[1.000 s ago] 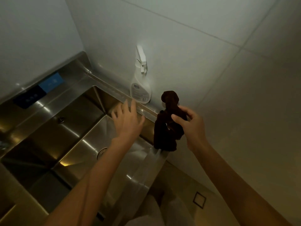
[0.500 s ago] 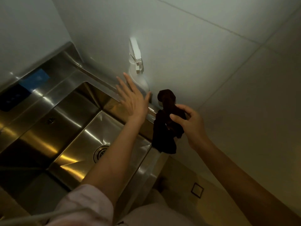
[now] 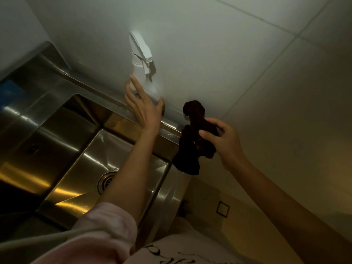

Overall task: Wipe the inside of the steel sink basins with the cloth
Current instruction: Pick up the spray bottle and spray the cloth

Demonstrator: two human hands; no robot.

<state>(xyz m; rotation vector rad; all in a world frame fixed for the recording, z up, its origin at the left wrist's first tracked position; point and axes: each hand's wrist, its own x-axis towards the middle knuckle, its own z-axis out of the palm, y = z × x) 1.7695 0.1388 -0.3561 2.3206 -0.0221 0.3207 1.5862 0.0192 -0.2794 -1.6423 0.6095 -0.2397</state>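
The steel sink basin [image 3: 76, 149] lies below left, with a round drain [image 3: 106, 181] in its floor. My right hand [image 3: 226, 143] pinches a dark crumpled cloth [image 3: 190, 149], which hangs over the sink's right rim, outside the basin. My left hand [image 3: 144, 109] reaches across the basin to a white spray bottle [image 3: 142, 52] standing on the back ledge against the wall. Its fingers lie spread on the bottle's left side and its thumb on the right; the bottle's lower body is partly hidden behind the hand.
A second basin [image 3: 28, 134] lies further left, in shadow. A blue patch [image 3: 9, 92] shows on the back ledge at far left. White tiled wall rises behind. The floor at lower right has a small square drain cover [image 3: 222, 208].
My left hand has moved up from above the basin to the spray bottle and now straddles its lower body. My right hand holds the cloth in about the same place.
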